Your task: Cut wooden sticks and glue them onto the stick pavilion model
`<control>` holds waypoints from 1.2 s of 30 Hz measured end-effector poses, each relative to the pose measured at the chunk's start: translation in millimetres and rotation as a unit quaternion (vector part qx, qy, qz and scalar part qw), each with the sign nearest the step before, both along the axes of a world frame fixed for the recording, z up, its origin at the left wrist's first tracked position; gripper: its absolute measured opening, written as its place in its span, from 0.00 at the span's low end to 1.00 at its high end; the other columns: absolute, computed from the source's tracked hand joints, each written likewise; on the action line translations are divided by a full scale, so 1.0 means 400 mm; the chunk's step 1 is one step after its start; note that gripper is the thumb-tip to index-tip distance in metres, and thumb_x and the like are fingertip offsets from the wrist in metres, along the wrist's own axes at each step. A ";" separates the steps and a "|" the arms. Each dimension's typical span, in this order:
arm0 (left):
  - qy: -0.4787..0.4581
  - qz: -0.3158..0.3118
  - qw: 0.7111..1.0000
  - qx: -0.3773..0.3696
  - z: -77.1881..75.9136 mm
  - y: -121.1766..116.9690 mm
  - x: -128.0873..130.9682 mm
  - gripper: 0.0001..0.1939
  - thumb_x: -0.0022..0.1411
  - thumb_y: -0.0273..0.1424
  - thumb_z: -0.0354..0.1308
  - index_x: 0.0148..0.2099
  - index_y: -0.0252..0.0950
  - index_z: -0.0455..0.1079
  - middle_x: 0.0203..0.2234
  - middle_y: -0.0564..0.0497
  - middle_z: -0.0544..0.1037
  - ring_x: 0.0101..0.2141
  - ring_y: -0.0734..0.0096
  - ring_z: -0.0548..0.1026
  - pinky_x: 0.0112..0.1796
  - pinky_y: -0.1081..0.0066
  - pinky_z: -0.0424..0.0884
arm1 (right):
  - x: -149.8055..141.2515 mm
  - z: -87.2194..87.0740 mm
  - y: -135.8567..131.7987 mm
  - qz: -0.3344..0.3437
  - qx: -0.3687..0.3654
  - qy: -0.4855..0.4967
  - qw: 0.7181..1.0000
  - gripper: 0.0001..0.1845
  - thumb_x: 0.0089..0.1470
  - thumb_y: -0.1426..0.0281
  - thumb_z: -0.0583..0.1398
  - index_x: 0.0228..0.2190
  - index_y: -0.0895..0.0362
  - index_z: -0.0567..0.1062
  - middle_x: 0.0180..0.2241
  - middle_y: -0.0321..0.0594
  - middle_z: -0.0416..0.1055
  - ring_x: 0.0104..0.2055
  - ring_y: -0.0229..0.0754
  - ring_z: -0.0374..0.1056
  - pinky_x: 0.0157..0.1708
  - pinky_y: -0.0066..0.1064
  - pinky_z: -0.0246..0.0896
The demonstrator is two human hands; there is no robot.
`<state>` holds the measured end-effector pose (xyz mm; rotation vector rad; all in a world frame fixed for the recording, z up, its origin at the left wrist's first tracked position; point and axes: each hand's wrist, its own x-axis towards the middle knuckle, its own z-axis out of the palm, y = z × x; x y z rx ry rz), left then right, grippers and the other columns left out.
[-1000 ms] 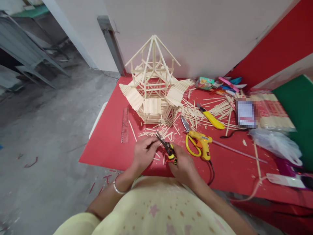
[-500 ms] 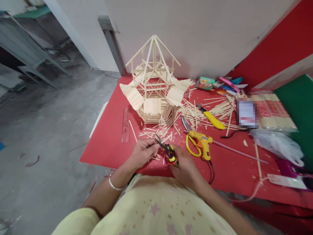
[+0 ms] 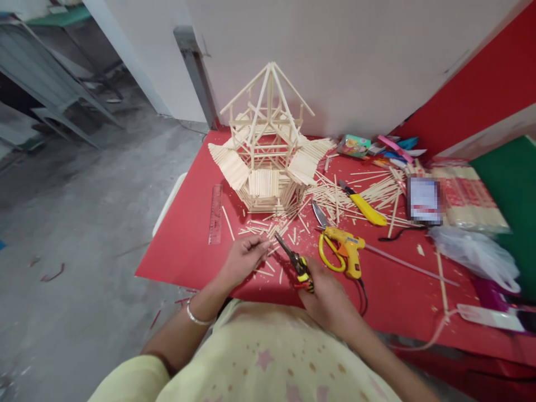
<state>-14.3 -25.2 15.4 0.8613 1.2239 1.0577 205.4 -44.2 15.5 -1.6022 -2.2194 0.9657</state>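
My right hand (image 3: 324,287) is wrapped round a pair of snips (image 3: 298,267) with narrow dark blades and black-and-yellow handles. The blades point up and left and look closed together. Just left of their tip, my left hand (image 3: 245,259) has thumb and fingertips pinched; whatever is between them is too small to make out. Short cut pieces of thin wooden stick (image 3: 263,272) lie on the red table top (image 3: 180,245) around both hands. Beyond them stands a pagoda-like model (image 3: 263,183) built of pale sticks, with an open pointed roof frame.
A clear ruler (image 3: 215,215) lies left of the model. To the right are a yellow glue gun (image 3: 352,254), yellow-handled scissors (image 3: 333,254), a yellow cutter knife (image 3: 368,209) and a heap of loose sticks (image 3: 326,192). Farther right sit packed sticks (image 3: 473,195) and a plastic bag (image 3: 481,254).
My right hand has drawn the snips slightly right and down, away from my left fingers. The blades were apart by the left fingertips and now look closed. The view has shifted slightly.
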 end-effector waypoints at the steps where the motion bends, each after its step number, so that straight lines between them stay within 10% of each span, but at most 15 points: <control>1: 0.003 0.007 1.000 0.004 -0.007 0.000 -0.003 0.20 0.58 0.46 0.65 0.32 0.32 0.72 0.17 0.56 0.69 0.15 0.84 0.60 0.17 0.79 0.54 | 0.002 0.000 -0.004 -0.009 0.016 -0.023 1.000 0.30 0.48 0.78 0.57 0.54 0.53 0.66 0.48 0.46 0.73 0.51 0.49 0.70 0.48 0.35 0.63; 12: 0.013 0.122 0.989 0.079 -0.047 0.020 -0.020 0.13 0.57 0.39 0.68 0.36 0.33 0.76 0.24 0.53 0.76 0.19 0.82 0.65 0.20 0.79 0.59 | -0.051 -0.039 0.025 -0.030 0.184 -0.216 0.959 0.38 0.54 0.52 0.62 0.60 0.62 0.66 0.46 0.60 0.71 0.46 0.62 0.67 0.42 0.50 0.61; 24: -0.072 0.094 0.993 0.013 0.010 0.036 0.014 0.17 0.48 0.35 0.73 0.39 0.32 0.80 0.19 0.53 0.75 0.18 0.79 0.67 0.20 0.77 0.63 | -0.101 0.054 0.134 -0.007 0.167 0.189 0.968 0.15 0.64 0.64 0.57 0.50 0.50 0.76 0.45 0.40 0.78 0.48 0.42 0.72 0.50 0.35 0.65; 30: -0.038 0.077 0.996 0.039 0.014 0.048 0.011 0.14 0.50 0.35 0.72 0.37 0.32 0.80 0.21 0.52 0.77 0.20 0.78 0.70 0.22 0.76 0.66 | -0.137 0.038 0.174 -0.007 0.135 0.276 0.952 0.10 0.63 0.66 0.59 0.41 0.50 0.80 0.40 0.38 0.79 0.44 0.40 0.73 0.47 0.34 0.67; 36: -0.235 0.072 0.967 -0.061 -0.019 0.051 0.041 0.20 0.45 0.34 0.76 0.39 0.33 0.75 0.22 0.55 0.73 0.19 0.82 0.66 0.18 0.81 0.58 | -0.139 0.018 0.167 -0.095 0.183 0.322 0.924 0.08 0.61 0.66 0.61 0.38 0.48 0.82 0.37 0.37 0.79 0.41 0.40 0.72 0.45 0.35 0.68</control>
